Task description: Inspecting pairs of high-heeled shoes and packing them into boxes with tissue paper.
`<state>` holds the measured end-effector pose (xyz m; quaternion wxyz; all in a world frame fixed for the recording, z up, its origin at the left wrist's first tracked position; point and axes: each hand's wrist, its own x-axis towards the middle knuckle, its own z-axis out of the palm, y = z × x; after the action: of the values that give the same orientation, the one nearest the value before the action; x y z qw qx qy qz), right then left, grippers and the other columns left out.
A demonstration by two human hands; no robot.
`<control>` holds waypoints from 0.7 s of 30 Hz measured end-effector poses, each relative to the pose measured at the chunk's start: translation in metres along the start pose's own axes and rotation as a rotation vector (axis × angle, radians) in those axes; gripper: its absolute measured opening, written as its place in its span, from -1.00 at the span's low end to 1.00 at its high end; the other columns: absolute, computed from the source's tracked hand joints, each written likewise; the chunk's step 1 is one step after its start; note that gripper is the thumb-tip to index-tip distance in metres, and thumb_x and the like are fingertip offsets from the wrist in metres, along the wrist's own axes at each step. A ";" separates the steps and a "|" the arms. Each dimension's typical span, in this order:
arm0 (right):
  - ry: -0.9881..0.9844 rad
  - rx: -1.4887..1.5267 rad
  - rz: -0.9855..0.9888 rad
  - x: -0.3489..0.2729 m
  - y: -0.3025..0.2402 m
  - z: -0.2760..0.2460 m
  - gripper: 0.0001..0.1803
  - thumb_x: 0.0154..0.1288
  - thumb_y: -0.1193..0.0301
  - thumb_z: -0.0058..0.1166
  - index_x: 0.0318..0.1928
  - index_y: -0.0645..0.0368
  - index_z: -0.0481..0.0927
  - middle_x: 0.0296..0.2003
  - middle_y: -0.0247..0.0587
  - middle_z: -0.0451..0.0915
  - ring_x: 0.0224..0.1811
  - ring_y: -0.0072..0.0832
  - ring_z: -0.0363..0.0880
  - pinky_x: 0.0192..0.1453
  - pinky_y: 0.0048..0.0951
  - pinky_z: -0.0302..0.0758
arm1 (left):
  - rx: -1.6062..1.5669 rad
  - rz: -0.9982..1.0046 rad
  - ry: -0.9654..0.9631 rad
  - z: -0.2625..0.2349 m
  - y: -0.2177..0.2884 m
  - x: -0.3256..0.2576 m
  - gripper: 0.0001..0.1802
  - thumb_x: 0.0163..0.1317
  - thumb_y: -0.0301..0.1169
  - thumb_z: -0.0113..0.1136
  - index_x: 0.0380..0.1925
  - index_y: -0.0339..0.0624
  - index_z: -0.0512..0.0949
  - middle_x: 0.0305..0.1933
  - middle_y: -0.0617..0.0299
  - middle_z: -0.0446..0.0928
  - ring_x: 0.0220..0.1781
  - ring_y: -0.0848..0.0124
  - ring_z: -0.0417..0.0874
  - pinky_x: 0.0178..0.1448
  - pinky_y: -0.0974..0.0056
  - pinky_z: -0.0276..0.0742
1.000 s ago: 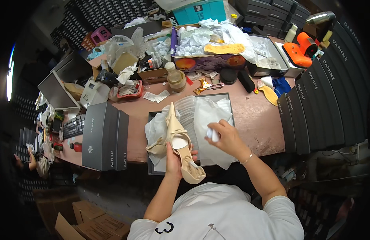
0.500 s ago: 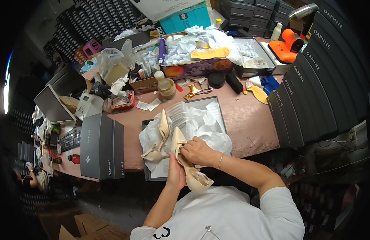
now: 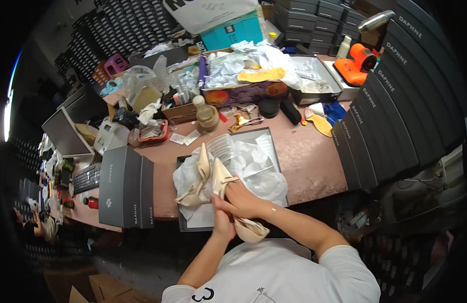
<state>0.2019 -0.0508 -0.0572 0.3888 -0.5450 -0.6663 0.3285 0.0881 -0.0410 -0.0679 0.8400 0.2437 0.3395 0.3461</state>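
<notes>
Both hands, left hand (image 3: 223, 222) and right hand (image 3: 242, 199), close their fingers around a cream high-heeled shoe (image 3: 233, 202).

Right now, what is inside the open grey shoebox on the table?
Crumpled white tissue paper and one cream high-heeled shoe fill the open grey shoebox. Its bottom is covered by the paper.

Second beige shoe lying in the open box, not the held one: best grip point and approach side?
Grip the beige shoe in the box at its slim middle, coming from the left: it leans on the white tissue paper, and both hands crowd its right side.
</notes>
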 end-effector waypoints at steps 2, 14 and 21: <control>-0.043 -0.070 0.120 0.027 0.010 0.012 -0.44 0.41 0.02 -0.27 -0.08 0.33 0.50 -0.07 0.24 0.48 0.11 0.04 0.36 0.33 0.04 -0.03 | 0.020 -0.033 -0.041 0.011 -0.001 -0.009 -0.24 0.38 0.25 -0.43 0.36 -0.06 0.10 0.38 0.19 0.18 0.38 0.27 0.25 0.39 0.17 0.25; -0.101 0.010 0.154 0.027 -0.021 0.039 -0.23 0.39 -0.09 -0.33 0.25 0.40 0.23 0.17 0.32 0.34 0.32 0.05 0.23 0.34 0.23 -0.06 | 0.185 0.077 0.112 -0.041 0.054 0.044 -0.45 0.45 -0.08 -0.14 0.37 0.12 0.05 0.00 0.09 0.37 -0.08 0.28 0.51 -0.02 0.16 0.57; -0.167 0.055 -0.123 -0.019 -0.022 0.033 -0.22 0.40 -0.08 -0.34 0.28 0.41 0.20 0.21 0.28 0.32 0.34 0.05 0.20 0.39 0.17 -0.11 | 0.306 0.099 0.043 -0.038 0.066 0.025 -0.46 0.46 -0.16 -0.14 0.37 0.02 0.08 -0.10 0.12 0.41 -0.17 0.32 0.56 -0.06 0.20 0.58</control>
<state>0.1643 -0.0737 -0.0570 0.3662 -0.4627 -0.7194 0.3665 0.0462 0.0268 -0.0600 0.7676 0.3775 0.3938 0.3364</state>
